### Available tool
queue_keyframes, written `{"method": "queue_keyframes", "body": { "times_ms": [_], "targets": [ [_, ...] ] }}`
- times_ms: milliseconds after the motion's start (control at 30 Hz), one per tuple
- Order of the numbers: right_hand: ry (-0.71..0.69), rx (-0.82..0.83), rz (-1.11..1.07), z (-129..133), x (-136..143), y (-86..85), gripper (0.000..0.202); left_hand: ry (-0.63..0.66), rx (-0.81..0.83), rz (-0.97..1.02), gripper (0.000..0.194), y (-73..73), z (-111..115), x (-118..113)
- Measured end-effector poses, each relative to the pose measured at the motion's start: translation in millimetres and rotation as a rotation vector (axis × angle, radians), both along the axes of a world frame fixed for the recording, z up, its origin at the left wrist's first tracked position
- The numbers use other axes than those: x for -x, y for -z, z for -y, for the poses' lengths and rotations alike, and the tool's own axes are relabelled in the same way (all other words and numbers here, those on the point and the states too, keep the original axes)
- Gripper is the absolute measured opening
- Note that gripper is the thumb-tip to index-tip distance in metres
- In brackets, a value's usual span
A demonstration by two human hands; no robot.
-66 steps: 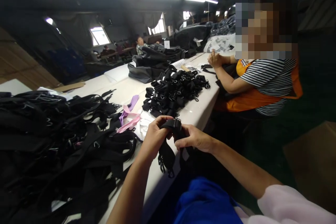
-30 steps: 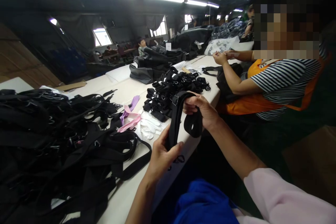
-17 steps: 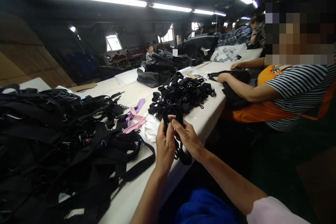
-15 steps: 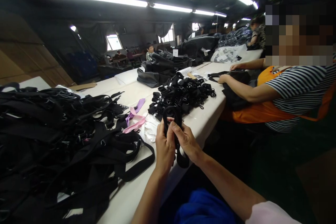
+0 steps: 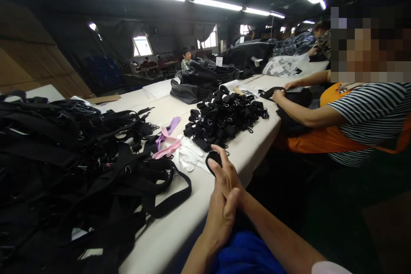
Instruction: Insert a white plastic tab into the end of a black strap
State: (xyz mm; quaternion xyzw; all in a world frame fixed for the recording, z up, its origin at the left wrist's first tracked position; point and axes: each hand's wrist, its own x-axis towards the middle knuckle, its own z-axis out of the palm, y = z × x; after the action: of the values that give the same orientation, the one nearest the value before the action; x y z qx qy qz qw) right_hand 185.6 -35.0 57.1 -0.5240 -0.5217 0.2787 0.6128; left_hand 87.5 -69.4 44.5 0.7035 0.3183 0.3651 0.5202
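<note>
A black webbing strap [image 5: 212, 160], rolled into a bundle, is held between my two hands in front of the table edge. Only its rounded upper end shows; palms and fingers hide the rest. My right hand [image 5: 233, 177] is closed around the far side of the roll. Pressed against it from the near side, my left hand [image 5: 218, 212] is closed too, its thumb lying over the right palm. Just beyond my fingers is a pile of bundled black straps with metal hooks [image 5: 224, 111]. White strips [image 5: 189, 152] lie left of the roll.
Loose black straps [image 5: 73, 180] are heaped on the left of the pale table [image 5: 167, 231]. Pink [image 5: 167, 149] and purple ribbons [image 5: 173, 126] lie mid-table, with black bags [image 5: 199, 81] behind. On the right, a co-worker in a striped shirt [image 5: 372, 107] handles black fabric.
The looped strap that stood up between my fingertips is now a compact roll pressed between my palms. My hands have come together and moved slightly right and down. The view has shifted slightly.
</note>
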Motion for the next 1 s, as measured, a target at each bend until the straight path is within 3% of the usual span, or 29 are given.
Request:
{"method": "queue_keyframes", "body": {
  "times_ms": [100, 167, 233, 267, 333, 433, 500, 600, 700, 867, 1000],
  "targets": [
    [-0.494, 0.157, -0.203, 6, -18, 1.3, 0.064, 0.078, 0.232, -0.034, 0.046, -0.5, 3, 19],
    [-0.788, 0.236, -0.379, 9, -29, 8.6, 0.076, 0.178, 0.474, 0.037, 0.038, -0.1, 3, 33],
    [-0.962, 0.302, -0.553, 12, -34, 18.3, 0.083, 0.323, 0.725, 0.213, 0.048, 2.5, 2, 43],
    [-0.982, 0.318, -0.630, 13, -34, 22.5, 0.081, 0.382, 0.819, 0.305, 0.054, 4.6, 3, 47],
    [-0.875, 0.307, -0.707, 15, -31, 27.0, 0.069, 0.418, 0.889, 0.395, 0.053, 10.0, 3, 50],
    [-0.556, 0.225, -0.567, 15, -27, 23.4, 0.051, 0.283, 0.839, 0.355, 0.044, 19.5, 5, 54],
    [-0.397, 0.173, -0.392, 14, -28, 17.9, 0.046, 0.130, 0.706, 0.240, 0.042, 26.0, 6, 58],
    [-0.255, 0.082, -0.157, 10, -31, 12.7, 0.033, -0.103, 0.373, 0.009, 0.044, 33.5, 6, 68],
    [-0.223, 0.019, -0.038, 8, -27, 12.6, 0.021, -0.201, 0.160, -0.123, 0.053, 34.3, 7, 77],
    [-0.274, -0.006, -0.007, 15, -19, 13.7, 0.015, -0.167, 0.249, -0.156, 0.041, 23.6, 10, 89],
    [-0.372, -0.044, -0.043, 23, -19, 9.0, 0.012, -0.097, 0.220, -0.136, 0.031, 15.5, 17, 90]
  ]
}}
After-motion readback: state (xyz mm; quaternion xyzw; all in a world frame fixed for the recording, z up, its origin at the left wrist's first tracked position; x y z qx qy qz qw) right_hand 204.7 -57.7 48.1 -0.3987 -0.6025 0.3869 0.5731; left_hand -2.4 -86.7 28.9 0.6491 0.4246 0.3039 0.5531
